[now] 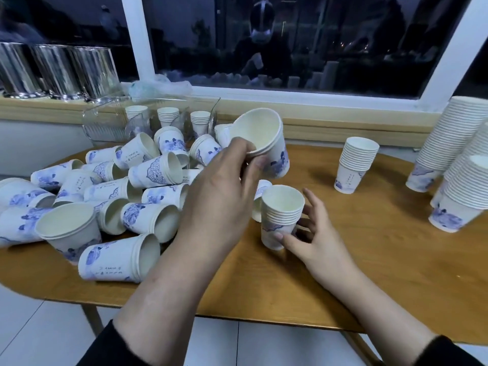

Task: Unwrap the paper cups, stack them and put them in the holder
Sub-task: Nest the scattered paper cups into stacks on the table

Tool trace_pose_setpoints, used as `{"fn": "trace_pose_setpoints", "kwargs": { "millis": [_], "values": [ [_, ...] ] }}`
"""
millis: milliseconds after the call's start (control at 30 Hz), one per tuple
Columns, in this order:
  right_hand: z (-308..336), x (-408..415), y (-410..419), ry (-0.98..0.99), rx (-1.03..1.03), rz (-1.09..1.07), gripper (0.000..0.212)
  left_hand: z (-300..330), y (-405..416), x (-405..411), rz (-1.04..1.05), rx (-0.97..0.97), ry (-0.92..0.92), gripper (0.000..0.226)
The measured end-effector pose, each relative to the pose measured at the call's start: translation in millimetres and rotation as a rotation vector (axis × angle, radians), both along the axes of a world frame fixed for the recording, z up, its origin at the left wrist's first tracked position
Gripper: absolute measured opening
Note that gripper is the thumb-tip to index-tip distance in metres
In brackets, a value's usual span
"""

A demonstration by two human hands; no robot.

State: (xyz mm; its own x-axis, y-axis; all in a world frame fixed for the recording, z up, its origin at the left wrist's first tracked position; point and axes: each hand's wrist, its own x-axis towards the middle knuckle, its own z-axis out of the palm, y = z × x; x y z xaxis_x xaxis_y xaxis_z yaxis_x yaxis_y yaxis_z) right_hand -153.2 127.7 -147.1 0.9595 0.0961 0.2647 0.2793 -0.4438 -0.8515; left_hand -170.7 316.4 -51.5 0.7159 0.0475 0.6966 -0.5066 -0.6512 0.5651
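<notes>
My left hand (224, 186) grips a short stack of white paper cups with blue prints (264, 143), lifted and tilted above the table. My right hand (314, 233) holds a small upright stack of cups (280, 215) standing on the wooden table (369, 260), thumb and fingers around its base. A heap of loose cups and short stacks (111, 196) lies on its side at the left. A clear plastic holder (148, 114) at the back holds three short stacks in its compartments.
A medium stack of cups (353, 167) stands at mid right. Tall leaning stacks (454, 154) fill the right edge. Steel canisters (58, 70) sit on the window ledge at the left, with crumpled plastic wrap (161, 85) behind the holder.
</notes>
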Motion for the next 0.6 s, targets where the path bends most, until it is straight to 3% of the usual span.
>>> {"fn": "trace_pose_setpoints", "kwargs": {
  "millis": [167, 333, 433, 600],
  "values": [
    [1, 2, 3, -0.002, 0.114, 0.010, 0.104, -4, -23, 6, 0.031, 0.296, 0.217, 0.033],
    [-1, 2, 2, -0.013, 0.151, -0.009, 0.093, -8, -30, 6, 0.006, 0.406, 0.328, 0.048],
    [-3, 4, 5, -0.020, 0.164, -0.011, 0.094, -14, -29, 7, -0.041, 0.214, 0.295, 0.045],
    [-4, 6, 4, -0.074, 0.153, -0.032, 0.093, -31, -18, 24, 0.066, -0.147, 0.199, 0.031]
  ]
}}
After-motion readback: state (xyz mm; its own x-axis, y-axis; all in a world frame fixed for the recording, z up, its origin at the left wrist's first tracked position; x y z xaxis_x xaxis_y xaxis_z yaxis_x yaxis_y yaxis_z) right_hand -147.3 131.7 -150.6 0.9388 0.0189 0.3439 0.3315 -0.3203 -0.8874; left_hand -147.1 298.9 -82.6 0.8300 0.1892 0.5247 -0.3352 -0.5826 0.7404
